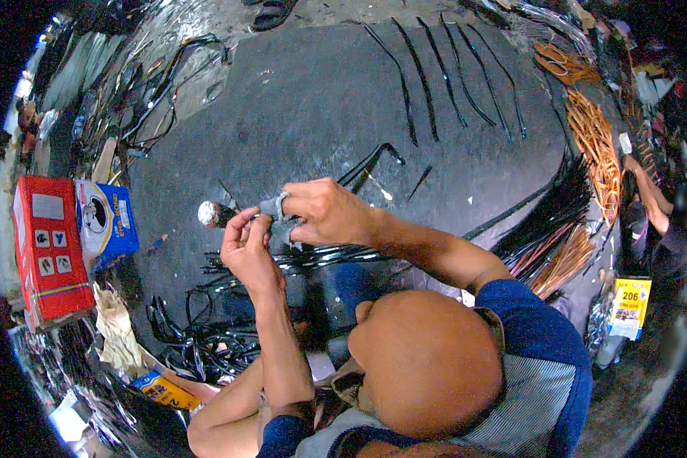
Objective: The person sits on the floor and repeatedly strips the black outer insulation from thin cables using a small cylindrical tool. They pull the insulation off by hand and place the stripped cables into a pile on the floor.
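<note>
Grey cloth point(270, 207) sits at the fingertips of the right hand point(330, 214), left hand point(252, 250) close in beside it; can't tell whether either's fingers pinch anything. I'd keep both steady, tbh.

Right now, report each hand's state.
Left hand: fingers bent close together; any held thing cannot be told.
Right hand: fingers curled, grey cloth at them; grip cannot be told.

Separate black strips point(444, 75): 6. Red box point(52, 248): 1. Blue-and-white pack point(105, 221): 1. Yellow cards point(641, 294): 2. White-topped dark cylinder point(210, 214): 1. Tangled black strips point(206, 340): several, overlapping; exact count uncertain.
</note>
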{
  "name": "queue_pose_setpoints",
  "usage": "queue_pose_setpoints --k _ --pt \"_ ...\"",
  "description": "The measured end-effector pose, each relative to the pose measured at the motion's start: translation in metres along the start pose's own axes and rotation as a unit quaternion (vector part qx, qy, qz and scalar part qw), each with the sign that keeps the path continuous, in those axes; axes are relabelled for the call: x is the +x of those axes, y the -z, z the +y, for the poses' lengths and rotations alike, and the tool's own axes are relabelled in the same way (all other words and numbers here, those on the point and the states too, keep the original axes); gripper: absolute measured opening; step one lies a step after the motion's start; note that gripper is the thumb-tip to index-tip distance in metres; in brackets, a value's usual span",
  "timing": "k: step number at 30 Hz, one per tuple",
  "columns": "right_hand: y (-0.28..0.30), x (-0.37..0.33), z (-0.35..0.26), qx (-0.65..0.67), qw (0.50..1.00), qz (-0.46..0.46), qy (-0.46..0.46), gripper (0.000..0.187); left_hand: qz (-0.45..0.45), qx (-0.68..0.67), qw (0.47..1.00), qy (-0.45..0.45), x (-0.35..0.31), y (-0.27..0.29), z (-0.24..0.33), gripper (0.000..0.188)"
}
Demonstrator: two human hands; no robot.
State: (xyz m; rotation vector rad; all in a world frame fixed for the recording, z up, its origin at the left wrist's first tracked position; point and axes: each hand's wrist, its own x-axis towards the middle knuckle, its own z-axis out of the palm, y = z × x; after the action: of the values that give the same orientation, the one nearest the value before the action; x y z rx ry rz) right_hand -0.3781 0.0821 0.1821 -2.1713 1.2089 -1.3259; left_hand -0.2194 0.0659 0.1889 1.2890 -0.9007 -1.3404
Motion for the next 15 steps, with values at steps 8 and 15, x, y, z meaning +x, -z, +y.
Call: queue_pose_setpoints --k 8,15 --pt "0.001 0.017 -0.020 -0.017 0.999 0.031 0.028 0.020 -0.038 -0.141 0.989 0.017 -0.011 0.009 0.022 0.018" --pt "0.003 0.026 -0.037 -0.012 0.999 0.038 0.011 0.018 -0.073 -0.278 0.958 0.021 -0.018 0.016 0.009 0.016"
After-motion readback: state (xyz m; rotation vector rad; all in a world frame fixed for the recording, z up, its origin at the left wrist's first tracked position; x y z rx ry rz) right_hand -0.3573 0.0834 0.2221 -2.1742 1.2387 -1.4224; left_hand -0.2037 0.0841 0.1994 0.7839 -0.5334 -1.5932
